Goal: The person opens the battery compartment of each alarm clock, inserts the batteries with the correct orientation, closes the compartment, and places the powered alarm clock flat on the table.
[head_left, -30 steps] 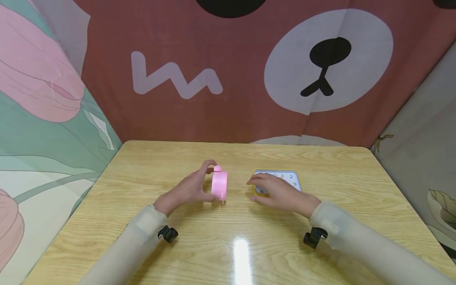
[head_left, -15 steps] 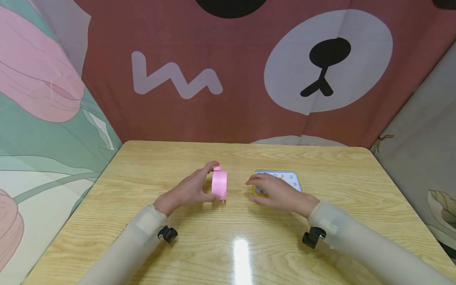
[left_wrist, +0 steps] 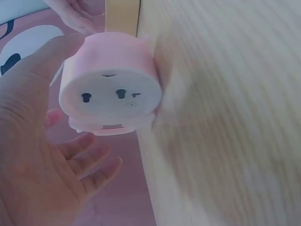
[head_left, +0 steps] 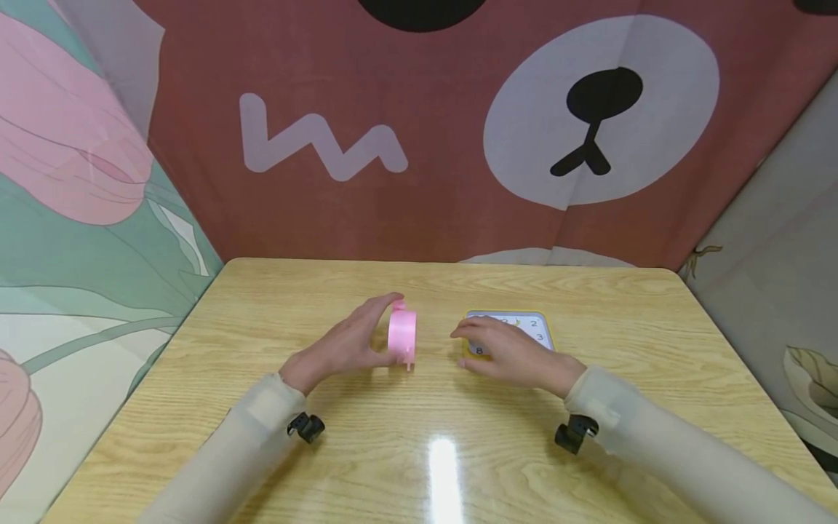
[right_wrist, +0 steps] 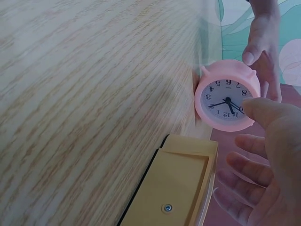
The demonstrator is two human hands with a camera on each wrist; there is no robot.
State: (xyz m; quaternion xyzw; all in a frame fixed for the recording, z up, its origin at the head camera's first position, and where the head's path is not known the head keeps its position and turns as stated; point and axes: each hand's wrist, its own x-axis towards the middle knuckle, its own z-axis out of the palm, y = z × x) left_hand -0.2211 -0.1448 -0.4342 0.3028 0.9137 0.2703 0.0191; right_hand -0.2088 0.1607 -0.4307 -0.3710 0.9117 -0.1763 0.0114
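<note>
A pink round alarm clock (head_left: pixel 402 336) stands on the wooden table, its side toward me in the head view. My left hand (head_left: pixel 347 342) surrounds it loosely, the thumb low by its near side and the fingers reaching past its top. The left wrist view shows its white back (left_wrist: pixel 110 106) with black knobs, the fingers spread apart. Its numbered dial (right_wrist: pixel 225 101) faces right, seen upside down in the right wrist view. Over a yellow-framed square clock (head_left: pixel 540 329), my right hand (head_left: pixel 513 354) hovers with loosely bent fingers, holding nothing and hiding part of the dial.
The wooden table (head_left: pixel 366 451) reaches back to a brown curtain (head_left: pixel 445 211) with a bear print. A floral cloth (head_left: pixel 98 291) hangs at the left and a pale one at the right. Each wrist wears a small black camera.
My left fingers straighten and slide slightly forward over the pink clock's top. The right hand barely moves, and both clocks stay in place.
</note>
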